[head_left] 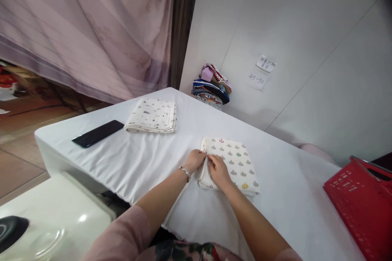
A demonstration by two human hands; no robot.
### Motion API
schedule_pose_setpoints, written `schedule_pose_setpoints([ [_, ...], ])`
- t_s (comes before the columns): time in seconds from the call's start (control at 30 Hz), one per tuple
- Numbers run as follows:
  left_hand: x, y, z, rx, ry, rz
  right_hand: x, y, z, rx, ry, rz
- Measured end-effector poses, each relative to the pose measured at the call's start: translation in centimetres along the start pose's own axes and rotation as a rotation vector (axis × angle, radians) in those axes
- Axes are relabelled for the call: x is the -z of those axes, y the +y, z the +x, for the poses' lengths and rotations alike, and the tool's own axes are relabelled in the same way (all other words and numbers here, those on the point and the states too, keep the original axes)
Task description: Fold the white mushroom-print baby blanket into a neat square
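Observation:
A white folded cloth (234, 159) printed with small grey shapes and a few red, green and yellow ones lies flat on the white-covered table. At its left edge, my left hand (195, 160), with a bracelet on the wrist, pinches the layered fold. Close beside it, my right hand (218, 170) has its fingers curled down onto the same edge, the fingertips partly hidden. Both hands almost touch where they meet the fold. Further back to the left rests a second folded cloth (152, 116), cream with small dark prints.
A black phone (98, 133) lies left of the second cloth. A red plastic basket (361, 204) stands at the right. Behind the table is a stack of folded clothes (212, 85) by the wall. A white stool-like surface (58, 216) is at lower left, a pink curtain (101, 20) at upper left.

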State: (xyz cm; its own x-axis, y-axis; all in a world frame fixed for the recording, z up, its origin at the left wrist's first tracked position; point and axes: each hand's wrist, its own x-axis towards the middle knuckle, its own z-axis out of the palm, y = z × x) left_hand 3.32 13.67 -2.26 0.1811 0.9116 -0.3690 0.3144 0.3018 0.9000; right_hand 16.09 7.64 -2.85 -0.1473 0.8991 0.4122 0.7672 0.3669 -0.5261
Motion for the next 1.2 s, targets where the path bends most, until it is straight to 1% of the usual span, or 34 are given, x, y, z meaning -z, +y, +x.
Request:
schedule_pose_setpoints([
  [0.1,0.2,0.0,0.0,0.009,-0.031,-0.039,-0.3,0.4,-0.4,-0.051,0.060,0.037],
  [0.17,0.4,0.1,0.0,0.015,-0.071,-0.076,-0.2,0.3,-0.5,-0.044,0.067,0.013],
  [0.27,0.8,0.3,-0.2,0.017,-0.121,-0.130,-0.1,0.1,-0.4,-0.011,-0.001,-0.032],
  [0.37,1.1,0.2,-0.4,-0.013,-0.143,-0.168,0.1,-0.1,0.0,-0.034,-0.034,-0.038],
  [0.47,1.1,0.0,-0.7,-0.043,-0.156,-0.183,0.7,-0.2,0.9,-0.103,-0.046,-0.013],
  [0.53,1.1,-0.1,-0.7,-0.050,-0.159,-0.187,1.4,-0.5,1.4,-0.184,-0.069,-0.011],
  [0.6,1.0,-0.1,-0.7,-0.055,-0.152,-0.188,2.0,-1.0,1.8,-0.258,-0.124,-0.023],
  [0.67,1.0,0.0,-0.7,-0.065,-0.127,-0.186,2.4,-1.6,1.7,-0.283,-0.192,-0.034],
  [0.8,1.5,-0.5,-1.5,-0.104,-0.016,-0.163,2.5,-2.4,1.0,-0.245,-0.289,-0.056],
  [0.9,2.2,-1.5,-3.3,-0.192,0.051,-0.045,2.9,-2.8,0.7,-0.180,-0.380,-0.073],
  [0.97,2.5,-2.2,-4.9,-0.253,0.029,0.031,3.3,-2.9,0.8,-0.139,-0.432,-0.102],
  [1.1,2.6,-3.4,-7.7,-0.318,-0.072,0.101,3.9,-2.8,1.2,-0.051,-0.537,-0.171],
  [1.13,2.5,-3.6,-8.2,-0.332,-0.074,0.117,4.0,-2.8,1.3,-0.027,-0.563,-0.191],
  [1.2,2.2,-3.9,-8.7,-0.365,-0.040,0.158,4.0,-2.6,1.5,0.010,-0.603,-0.245],
])
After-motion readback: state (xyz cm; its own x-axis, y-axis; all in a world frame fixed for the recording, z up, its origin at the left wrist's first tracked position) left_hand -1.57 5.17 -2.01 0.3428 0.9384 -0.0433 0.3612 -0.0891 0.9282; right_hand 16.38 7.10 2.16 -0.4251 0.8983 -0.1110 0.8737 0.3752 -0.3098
